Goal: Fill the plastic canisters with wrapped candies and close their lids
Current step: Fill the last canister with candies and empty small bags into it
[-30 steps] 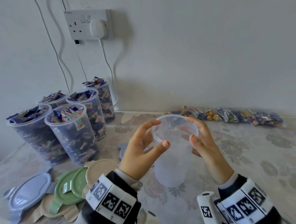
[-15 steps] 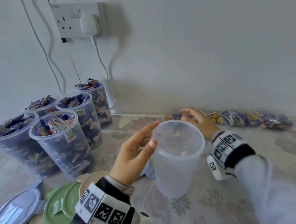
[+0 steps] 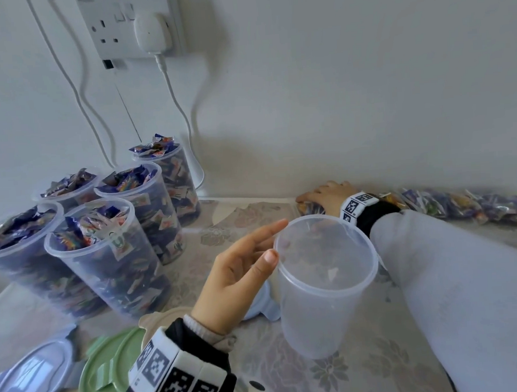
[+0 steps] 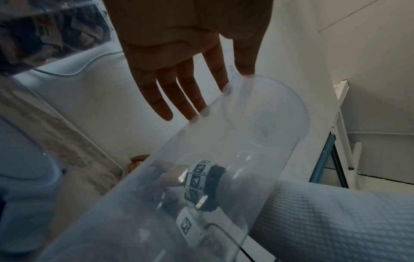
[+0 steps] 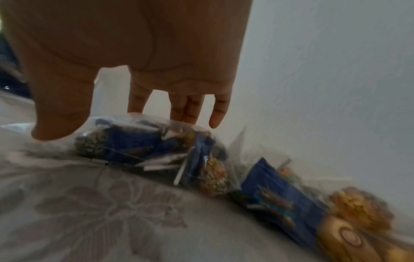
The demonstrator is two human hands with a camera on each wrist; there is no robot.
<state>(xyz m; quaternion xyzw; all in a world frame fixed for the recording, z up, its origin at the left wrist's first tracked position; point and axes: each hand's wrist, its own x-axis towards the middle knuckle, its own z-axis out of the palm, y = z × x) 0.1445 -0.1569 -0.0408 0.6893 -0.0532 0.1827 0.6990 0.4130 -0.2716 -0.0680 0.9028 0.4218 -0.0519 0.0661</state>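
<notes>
**Empty canister steadied while the other hand reaches the candy**

The empty canister point(image 3: 323, 285) is clear, frosted plastic, round, tapering slightly toward its base, with a rolled rim and no lid. It stands upright near the middle of the desk point(image 3: 382, 367). The left hand point(image 3: 241, 275) has straight, spread fingers, its thumb tip against the rim and its fingertips point(image 4: 205, 110) against the canister's wall. The right hand point(image 3: 327, 196) lies at the desk's back edge, fingers extended and slightly apart, resting on a clear bag of wrapped candies point(image 5: 152, 141), blue and gold; more bags point(image 3: 463, 207) line the wall toward the back right corner.

Five filled canisters point(image 3: 109, 259) stand lidless toward the back left corner. Loose lids point(image 3: 108, 380), green, blue and beige, lie at the front left corner. The desk wears a pale floral cloth. On the white wall a socket point(image 3: 128, 22) holds a white plug with a trailing cable.
</notes>
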